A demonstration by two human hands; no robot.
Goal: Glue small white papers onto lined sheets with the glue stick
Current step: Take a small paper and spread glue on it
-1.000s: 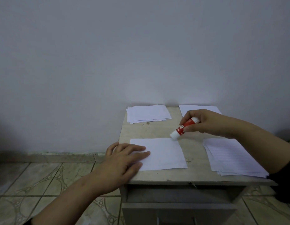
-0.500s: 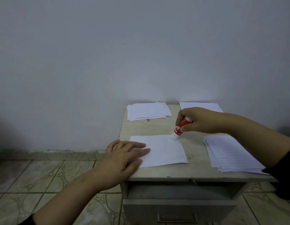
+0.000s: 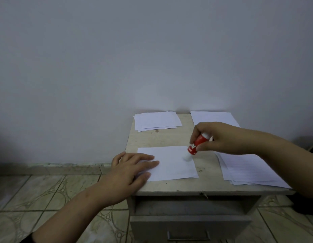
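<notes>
Right hand (image 3: pixel 220 137) fingers pinching tilted glue stick (image 3: pixel 196 145); left hand (image 3: pixel 129 171) flat on paper (image 3: pixel 176 165).

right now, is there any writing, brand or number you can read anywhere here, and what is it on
Glue stick in the right hand: white lettering on the red barrel, too blurred to read.
Lined sheets at the right of the table: faint ruled lines only, no words visible.
Sheet under the left hand: no text visible.
Nothing else bears writing.

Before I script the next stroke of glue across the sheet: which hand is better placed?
The right hand. It already grips the glue stick, tip down on the sheet. The left hand lies flat on the sheet's left edge, pinning it.
</notes>
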